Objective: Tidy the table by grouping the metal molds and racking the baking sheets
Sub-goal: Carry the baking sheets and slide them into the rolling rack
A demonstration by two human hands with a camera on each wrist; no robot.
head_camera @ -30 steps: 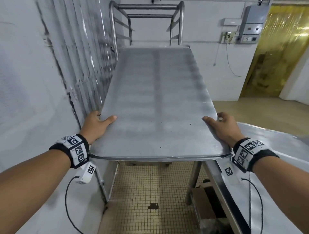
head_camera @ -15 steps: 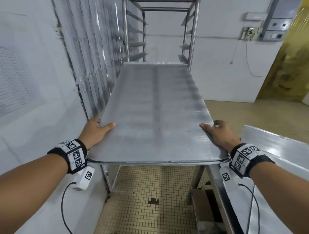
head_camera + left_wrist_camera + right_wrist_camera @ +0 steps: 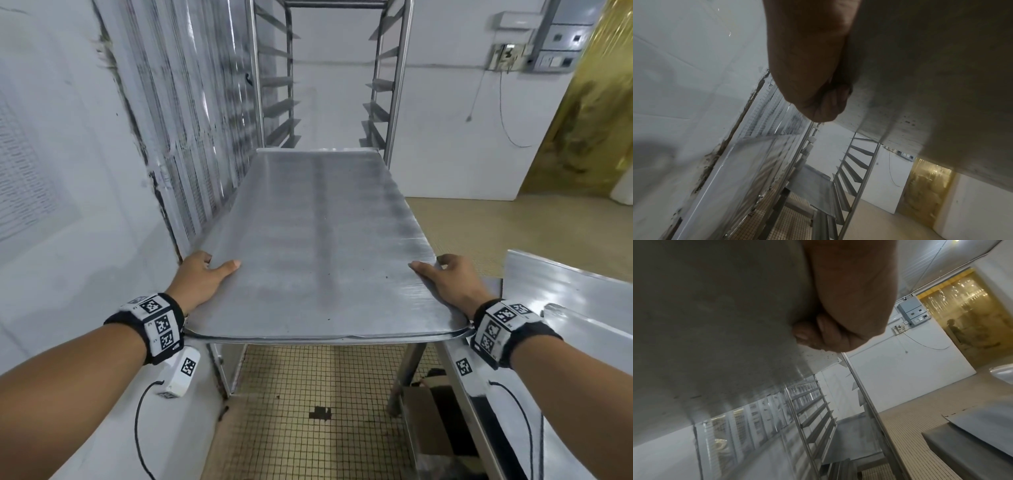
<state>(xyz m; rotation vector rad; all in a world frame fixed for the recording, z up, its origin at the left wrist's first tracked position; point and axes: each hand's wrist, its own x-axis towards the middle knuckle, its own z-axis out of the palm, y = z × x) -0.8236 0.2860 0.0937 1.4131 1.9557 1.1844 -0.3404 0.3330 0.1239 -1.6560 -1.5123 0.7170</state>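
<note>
A large flat metal baking sheet [image 3: 315, 246] is held level in front of me, its far edge at the open front of a tall steel rack [image 3: 394, 85] with angled side rails. My left hand [image 3: 202, 274] grips the sheet's near left edge, thumb on top. My right hand [image 3: 445, 277] grips the near right edge the same way. In the left wrist view the fingers [image 3: 826, 104] curl under the sheet's underside [image 3: 931, 81]. The right wrist view shows fingers [image 3: 818, 332] curled beneath the sheet [image 3: 715, 321]. A lower sheet [image 3: 813, 186] lies in the rack.
A white wall [image 3: 51, 171] and a wire-mesh panel [image 3: 191, 120] run close along the left. A steel table [image 3: 565, 308] stands at the right, with a cardboard box [image 3: 435, 428] under it. Tiled floor [image 3: 308, 411] lies below; a yellow strip curtain [image 3: 599, 102] hangs far right.
The sheet has dropped lower and moved toward the rack, so more of the rack's rails show above its far edge. Both hands keep the same grip.
</note>
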